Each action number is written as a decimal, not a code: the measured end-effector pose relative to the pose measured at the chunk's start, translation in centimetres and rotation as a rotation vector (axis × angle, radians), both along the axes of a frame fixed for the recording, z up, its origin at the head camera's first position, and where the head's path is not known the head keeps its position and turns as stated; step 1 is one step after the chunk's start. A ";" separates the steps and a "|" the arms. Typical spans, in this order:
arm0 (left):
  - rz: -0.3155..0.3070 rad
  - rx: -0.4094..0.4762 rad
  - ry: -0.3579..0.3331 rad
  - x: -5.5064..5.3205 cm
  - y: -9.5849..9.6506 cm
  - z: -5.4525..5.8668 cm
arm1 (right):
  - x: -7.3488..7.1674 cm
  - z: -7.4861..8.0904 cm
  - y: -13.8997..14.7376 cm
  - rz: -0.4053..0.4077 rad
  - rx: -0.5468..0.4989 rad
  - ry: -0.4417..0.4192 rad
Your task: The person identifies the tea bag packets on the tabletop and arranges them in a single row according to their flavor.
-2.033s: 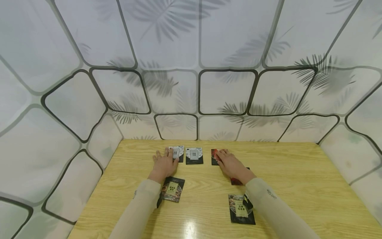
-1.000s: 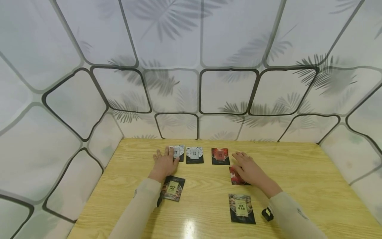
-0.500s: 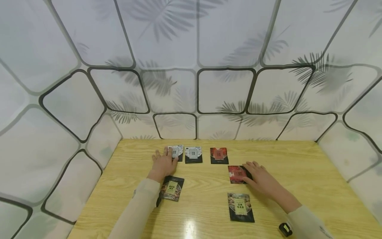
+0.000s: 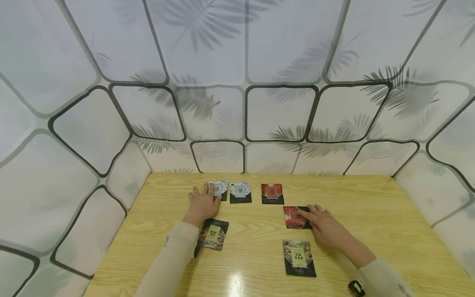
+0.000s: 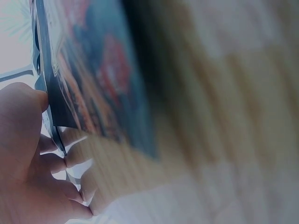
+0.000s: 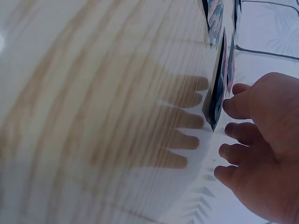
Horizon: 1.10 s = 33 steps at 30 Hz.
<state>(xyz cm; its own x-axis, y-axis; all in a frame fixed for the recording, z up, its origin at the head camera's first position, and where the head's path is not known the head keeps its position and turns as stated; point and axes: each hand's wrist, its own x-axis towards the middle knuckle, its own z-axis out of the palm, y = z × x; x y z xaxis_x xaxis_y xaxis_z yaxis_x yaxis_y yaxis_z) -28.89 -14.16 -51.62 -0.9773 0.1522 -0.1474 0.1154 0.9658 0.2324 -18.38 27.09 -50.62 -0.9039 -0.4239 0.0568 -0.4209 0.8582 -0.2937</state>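
Observation:
In the head view, my left hand lies with spread fingers over the left part of a white-and-black sachet near the table's far edge. My right hand is at the right end of a red-and-black sachet. The thumb reaches over this sachet's face, and the other fingers extend past its right edge. In the right wrist view those fingers stand apart beside the sachet's dark edge. A dark sachet with a pale green label sits by the left wrist; its printed side fills much of the left wrist view.
Another white-and-black sachet and another red-and-black one lie in the far row. A second green-labelled sachet is nearer, right of centre. Behind the wooden table rises a leaf-patterned curtain.
My right hand has left the far red-and-black sachet and moved right and nearer, to the lower red-and-black one. Lately its thumb shifted on that sachet. The left hand has stayed put.

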 end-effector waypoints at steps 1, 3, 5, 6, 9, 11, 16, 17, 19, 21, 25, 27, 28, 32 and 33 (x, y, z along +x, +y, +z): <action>0.000 0.001 -0.001 0.0 0.0 0.0 | 0.0 0.0 -0.1 0.004 0.000 0.001; 0.001 0.003 -0.004 0.0 0.0 0.0 | -0.1 0.0 -0.2 0.011 0.000 -0.001; 0.000 0.008 -0.008 0.1 0.1 0.1 | -0.3 -0.2 -0.2 0.017 0.007 -0.005; 0.000 0.011 -0.011 0.1 0.1 0.1 | -0.4 -0.2 -0.2 0.015 0.008 -0.013; 0.000 0.016 -0.011 0.1 0.2 0.1 | -0.6 -0.4 -0.1 -0.001 0.013 -0.032; 0.000 0.016 -0.009 0.0 0.2 0.1 | -0.6 -0.5 0.0 -0.026 0.006 -0.045; 0.005 0.004 -0.010 0.0 0.1 0.0 | -0.4 -0.5 0.3 -0.078 -0.023 -0.035; 0.005 0.002 -0.012 0.0 0.1 0.0 | -0.3 -0.5 0.4 -0.079 -0.023 -0.025; 0.006 0.002 -0.015 0.0 0.0 0.0 | -0.3 -0.5 0.5 -0.074 -0.024 -0.005; 0.006 0.003 -0.018 0.1 0.0 0.0 | -0.3 -0.6 0.6 -0.059 -0.029 0.016; 0.004 -0.005 -0.020 0.1 0.0 0.1 | -0.4 -0.7 0.6 -0.021 -0.049 0.034; 0.004 -0.004 -0.018 0.1 0.0 0.1 | -0.5 -0.8 0.6 -0.014 -0.049 0.026; 0.004 -0.002 -0.017 0.1 0.0 0.1 | -0.6 -0.8 0.5 -0.012 -0.045 0.021; 0.006 0.007 -0.011 0.1 0.0 0.1 | -0.9 -1.0 0.4 -0.019 -0.034 0.016; 0.006 0.010 -0.010 0.1 0.0 0.1 | -1.0 -1.0 0.3 -0.022 -0.035 0.018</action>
